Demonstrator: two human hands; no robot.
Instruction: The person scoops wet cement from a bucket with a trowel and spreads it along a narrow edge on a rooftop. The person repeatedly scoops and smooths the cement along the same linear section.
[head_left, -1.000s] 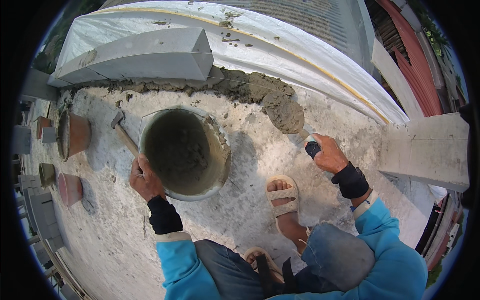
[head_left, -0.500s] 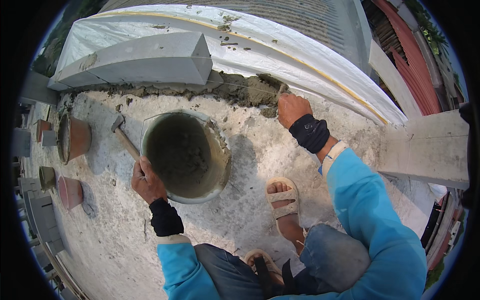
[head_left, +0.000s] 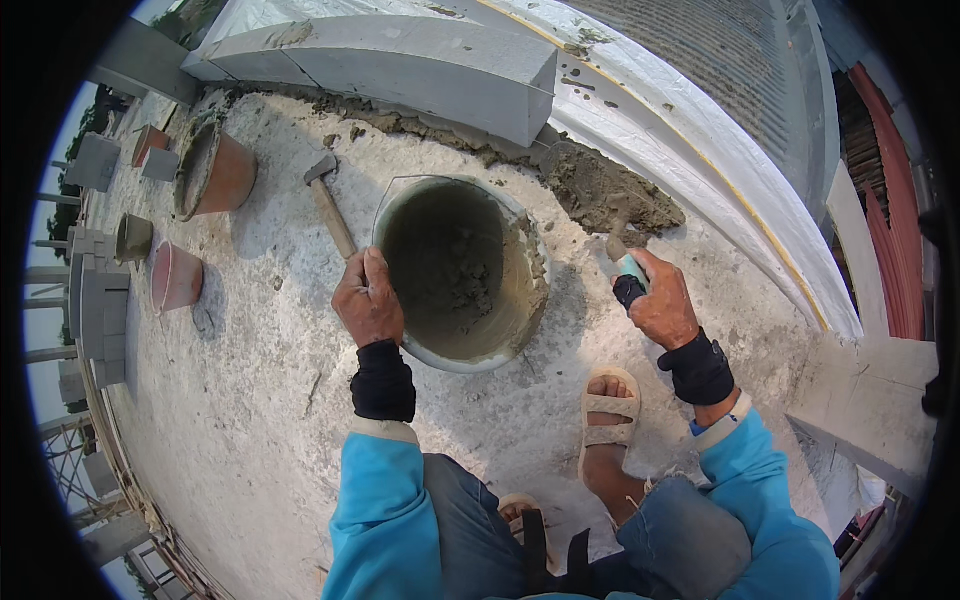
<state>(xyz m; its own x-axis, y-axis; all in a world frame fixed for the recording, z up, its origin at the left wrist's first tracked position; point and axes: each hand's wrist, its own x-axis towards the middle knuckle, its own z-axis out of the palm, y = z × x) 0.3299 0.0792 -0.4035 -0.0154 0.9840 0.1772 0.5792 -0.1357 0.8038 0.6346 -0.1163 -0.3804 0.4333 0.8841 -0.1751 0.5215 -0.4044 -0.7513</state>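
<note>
The left hand (head_left: pixel 369 300) bends at the left rim of the bucket (head_left: pixel 462 367), fingers curled; whether they grip the rim or the hammer (head_left: pixel 333 215) cannot be told. The right hand (head_left: pixel 660 305), wrist angled inward, closes around the trowel (head_left: pixel 630 266), whose far end meets the mortar (head_left: pixel 605 185) beyond.

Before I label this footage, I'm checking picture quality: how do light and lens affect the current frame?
Head view: fisheye bending curves the grey blocks, with black corners; head view: sunlight brightens the floor, while the bucket is shaded inside; head view: the trowel blends into the mortar at its blade.
</note>
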